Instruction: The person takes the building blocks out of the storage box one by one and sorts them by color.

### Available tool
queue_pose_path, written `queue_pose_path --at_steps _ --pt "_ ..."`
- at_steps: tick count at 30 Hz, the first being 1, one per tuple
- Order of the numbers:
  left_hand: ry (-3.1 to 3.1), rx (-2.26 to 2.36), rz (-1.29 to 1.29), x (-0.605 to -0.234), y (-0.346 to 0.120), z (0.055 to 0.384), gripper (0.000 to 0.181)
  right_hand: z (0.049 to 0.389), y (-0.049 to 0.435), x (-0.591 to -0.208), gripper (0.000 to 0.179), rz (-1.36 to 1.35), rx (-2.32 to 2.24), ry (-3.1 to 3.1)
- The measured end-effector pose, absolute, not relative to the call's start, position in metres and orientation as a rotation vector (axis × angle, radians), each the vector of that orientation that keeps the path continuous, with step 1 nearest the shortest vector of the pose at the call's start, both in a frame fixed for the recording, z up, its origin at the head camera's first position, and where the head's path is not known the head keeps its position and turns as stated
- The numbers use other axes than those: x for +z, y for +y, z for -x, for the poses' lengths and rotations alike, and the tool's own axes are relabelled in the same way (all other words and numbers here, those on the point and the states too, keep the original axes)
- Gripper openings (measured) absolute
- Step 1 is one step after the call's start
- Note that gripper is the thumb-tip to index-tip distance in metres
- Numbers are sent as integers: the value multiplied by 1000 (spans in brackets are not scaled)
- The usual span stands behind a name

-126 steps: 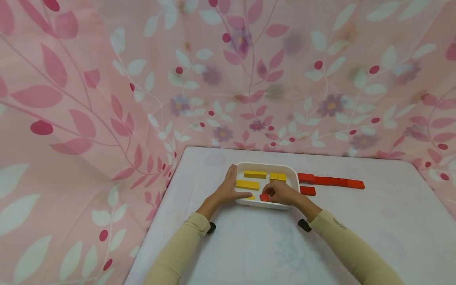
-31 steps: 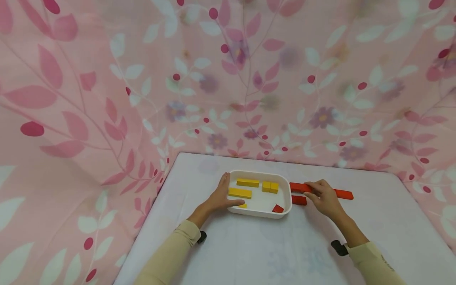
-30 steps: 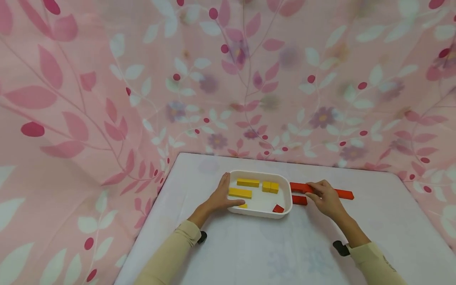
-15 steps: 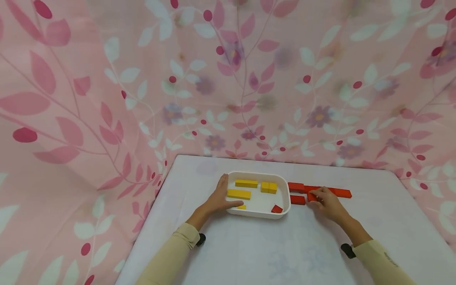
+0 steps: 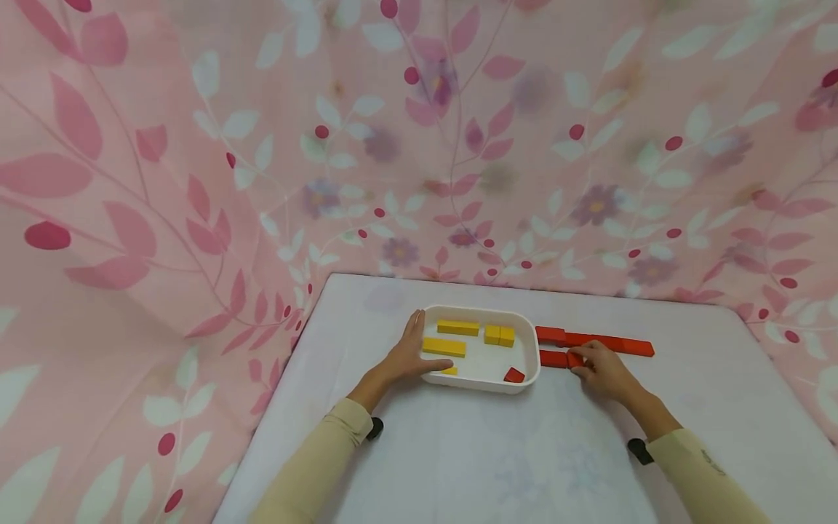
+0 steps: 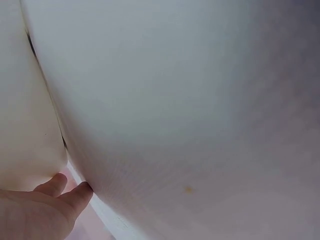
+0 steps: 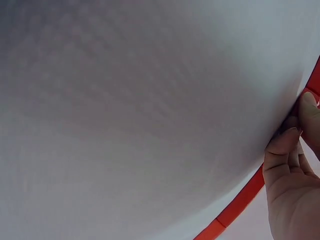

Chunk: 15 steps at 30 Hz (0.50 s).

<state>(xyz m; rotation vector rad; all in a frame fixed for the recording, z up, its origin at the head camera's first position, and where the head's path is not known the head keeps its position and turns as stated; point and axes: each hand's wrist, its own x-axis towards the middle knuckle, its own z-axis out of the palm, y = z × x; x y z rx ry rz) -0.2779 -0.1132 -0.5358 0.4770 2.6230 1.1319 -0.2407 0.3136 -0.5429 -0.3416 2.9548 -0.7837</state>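
My right hand [image 5: 607, 371] pinches a small red block [image 5: 574, 359] between thumb and fingertips, low at the table. This block lies end-on to a short red block [image 5: 553, 359] at the right of the white tray [image 5: 481, 386]. In the right wrist view the thumb and fingertips [image 7: 286, 142] meet at the red row. My left hand [image 5: 407, 353] rests at the tray's left end, its fingers straight along the wall and its thumb reaching over the front left corner. The left wrist view shows only some fingers [image 6: 75, 197] beside the pale tray wall.
Inside the tray lie long yellow blocks [image 5: 444, 347], two yellow cubes [image 5: 499, 335], a partly hidden yellow block [image 5: 450, 371] and a red piece [image 5: 513, 375]. Behind the right hand, a row of red blocks [image 5: 609, 342] runs rightward from the tray. A floral curtain [image 5: 458, 182] hangs behind the table.
My right hand leaves the tray's red piece, takes a small red block from the back row, and brings it forward and left against the short front block. My left hand stays at the tray.
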Motion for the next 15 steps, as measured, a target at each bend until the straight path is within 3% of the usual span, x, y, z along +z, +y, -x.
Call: queue_pose_path --at_steps 15 --pt "2613 1152 -465 -535 -111 281 132 231 304 -531 53 205 -756 2957"
